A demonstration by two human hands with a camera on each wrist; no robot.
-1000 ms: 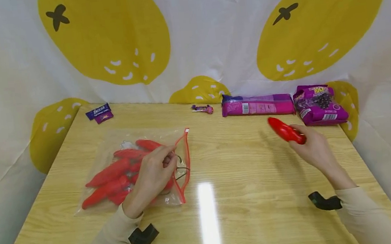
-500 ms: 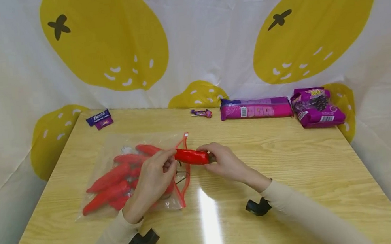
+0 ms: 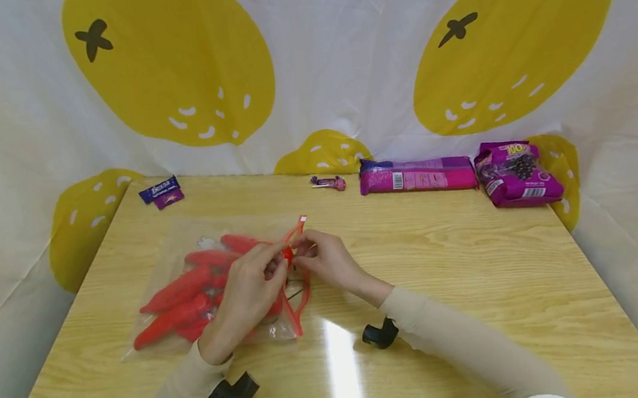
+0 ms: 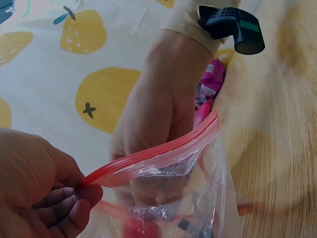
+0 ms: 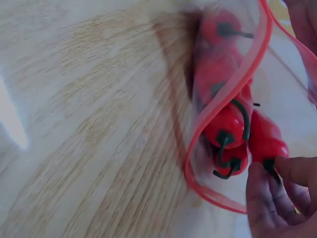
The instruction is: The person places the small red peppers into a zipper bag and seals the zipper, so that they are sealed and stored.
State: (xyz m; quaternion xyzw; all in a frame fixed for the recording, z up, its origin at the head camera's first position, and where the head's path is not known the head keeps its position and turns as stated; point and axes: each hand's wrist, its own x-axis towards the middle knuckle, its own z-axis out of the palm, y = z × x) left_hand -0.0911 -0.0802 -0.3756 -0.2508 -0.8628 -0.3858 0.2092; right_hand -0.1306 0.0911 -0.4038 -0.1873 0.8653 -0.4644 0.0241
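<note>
A clear zip bag with a red-edged mouth (image 3: pixel 305 301) lies on the table, with several red peppers (image 3: pixel 179 290) inside. My left hand (image 3: pixel 249 289) pinches the upper lip of the mouth and holds it raised; in the left wrist view the red strip (image 4: pixel 153 151) runs from its fingertips. My right hand (image 3: pixel 331 261) reaches into the opening. In the right wrist view its fingers pinch the green stem end of a red pepper (image 5: pixel 266 135), which points into the bag beside the others. From the head view, most of this pepper is hidden by the hands.
Along the back of the table (image 3: pixel 448 263) lie two small wrapped sweets (image 3: pixel 162 193) at left and a wrapped lollipop (image 3: pixel 328 184) in the middle. A long purple packet (image 3: pixel 418 174) and a purple grape-print bag (image 3: pixel 519 173) are at right. A patterned cloth hangs behind.
My right hand has swung from the right side to the bag, bringing the red pepper into its mouth. My left hand has kept its place on the bag's edge.
</note>
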